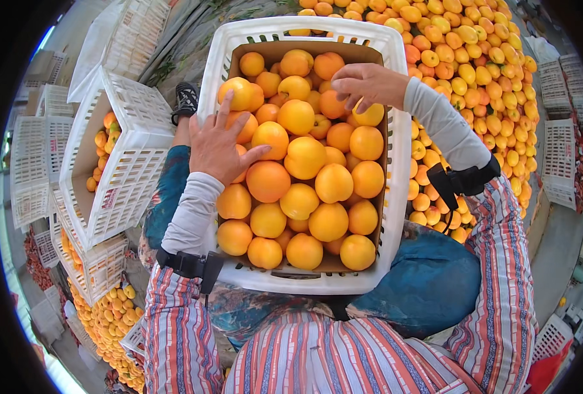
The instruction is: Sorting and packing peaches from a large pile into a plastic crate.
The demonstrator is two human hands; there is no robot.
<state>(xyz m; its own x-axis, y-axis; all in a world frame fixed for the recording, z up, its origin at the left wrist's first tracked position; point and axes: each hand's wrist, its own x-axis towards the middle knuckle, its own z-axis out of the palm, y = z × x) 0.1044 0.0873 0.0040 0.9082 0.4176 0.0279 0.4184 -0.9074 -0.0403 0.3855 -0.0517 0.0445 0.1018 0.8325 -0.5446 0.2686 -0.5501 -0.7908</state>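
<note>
A white plastic crate (396,217) lined with brown cardboard (384,141) sits in front of me, filled with round orange-yellow peaches (304,157). On the left side of the crate my left hand (218,148) lies over several peaches, its fingers spread and the thumb stretched toward the middle. A larger peach (237,93) touches its fingertips. My right hand (373,85) hovers at the far right corner, fingers loosely bent and apart, with nothing seen between them. Just under its palm is another peach (370,115), partly covered by the hand.
A big heap of loose peaches (475,72) spreads beyond and right of the crate. To the left, a tilted white crate (137,151) holds more peaches, with other crates (35,164) stacked behind. More crates (557,154) stand at the far right. My knees flank the near end.
</note>
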